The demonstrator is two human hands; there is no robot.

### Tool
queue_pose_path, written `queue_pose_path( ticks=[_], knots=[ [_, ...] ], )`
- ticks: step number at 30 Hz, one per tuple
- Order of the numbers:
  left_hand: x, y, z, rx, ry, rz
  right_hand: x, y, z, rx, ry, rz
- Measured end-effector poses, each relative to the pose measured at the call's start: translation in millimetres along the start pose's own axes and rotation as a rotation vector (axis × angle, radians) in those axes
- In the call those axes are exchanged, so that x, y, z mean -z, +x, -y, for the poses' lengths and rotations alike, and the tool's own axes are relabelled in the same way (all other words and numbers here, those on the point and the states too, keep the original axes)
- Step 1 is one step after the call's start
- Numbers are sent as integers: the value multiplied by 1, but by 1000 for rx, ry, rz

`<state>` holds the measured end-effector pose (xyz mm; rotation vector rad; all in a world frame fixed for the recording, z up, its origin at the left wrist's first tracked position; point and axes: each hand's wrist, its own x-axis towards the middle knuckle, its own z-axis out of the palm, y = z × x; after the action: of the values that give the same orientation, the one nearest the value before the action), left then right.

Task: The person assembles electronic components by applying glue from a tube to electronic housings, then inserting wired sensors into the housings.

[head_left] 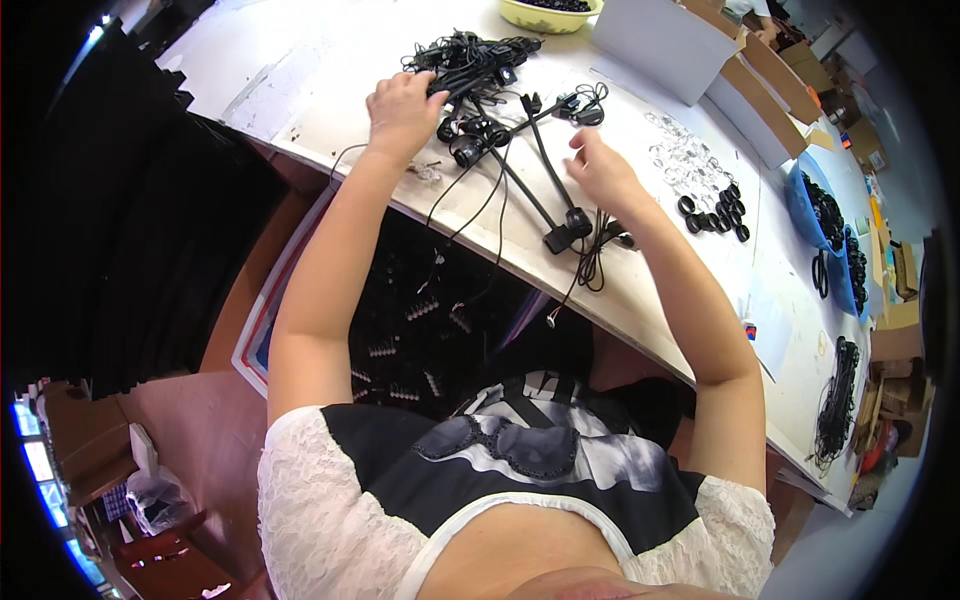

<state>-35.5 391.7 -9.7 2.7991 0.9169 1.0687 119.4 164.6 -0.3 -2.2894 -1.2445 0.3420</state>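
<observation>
My left hand (400,112) reaches to a heap of black cables (470,62), its fingertips and outstretched thumb at the near side of the heap with a gap between them. My right hand (607,175) is raised over the table, its fingers loosely bent and the tips apart; no object shows in it. Between my hands lie thin black rods with round ends (545,155), crossed over one another. Their cables (592,262) hang past the table edge, with small white connectors (552,318) at the ends. A small coiled black cable (592,103) lies beyond my right hand.
Clear plastic rings (680,150) and black rings (722,212) lie right of my right hand. Blue basins of black parts (822,212), a cable bundle (838,400) and an open carton (765,90) are farther right. A yellow bowl (550,17) stands at the far edge. A person (762,20) is beyond.
</observation>
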Motion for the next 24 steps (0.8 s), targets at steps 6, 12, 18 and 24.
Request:
queue_pose_path(
  ticks=[6, 12, 18, 24],
  knots=[
    [-24, 36, -7, 146, 55, 441, -26, -18, 15, -21, -135, 27],
    [6, 61, 11, 486, -891, 408, -25, -19, -14, 47, 216, -45],
    [20, 49, 38, 571, -782, 430, -29, -4, -19, 63, 620, -244],
    [3, 41, -19, -30, 187, 300, -24, 2, -24, -93, 770, -59]
  ],
)
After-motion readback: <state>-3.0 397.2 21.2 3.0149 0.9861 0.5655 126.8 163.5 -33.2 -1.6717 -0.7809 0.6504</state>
